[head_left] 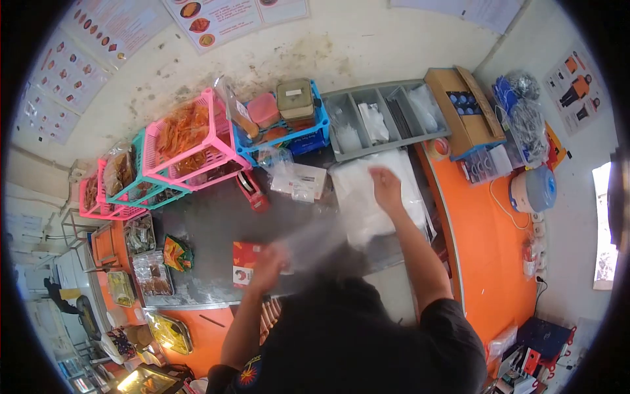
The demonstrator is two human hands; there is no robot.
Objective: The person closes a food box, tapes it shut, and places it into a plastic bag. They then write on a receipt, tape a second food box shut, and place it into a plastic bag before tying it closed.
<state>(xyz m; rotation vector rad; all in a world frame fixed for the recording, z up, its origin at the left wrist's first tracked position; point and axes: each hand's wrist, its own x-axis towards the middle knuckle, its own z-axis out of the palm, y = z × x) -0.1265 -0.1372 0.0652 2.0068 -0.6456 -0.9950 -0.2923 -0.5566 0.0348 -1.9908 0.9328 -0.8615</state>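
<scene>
My left hand (266, 268), smeared by motion, is closed around one end of a translucent plastic bag (315, 243) that streaks to the right as a blur. Close behind that hand, a red and white box (246, 255) rests on the dark counter. Over on the right, my right hand (387, 188) hovers above a stack of white plastic sheets or bags (361, 174). Its fingers are curled together, and whatever lies between them is too small to make out.
Pink basket (210, 141), blue basket (318, 128) and grey divided tray (390, 148) line the back. A red tape dispenser (254, 194) and white box (305, 180) stand before them. A green-orange packet (177, 253) lies left; an orange counter (482, 243) runs along the right.
</scene>
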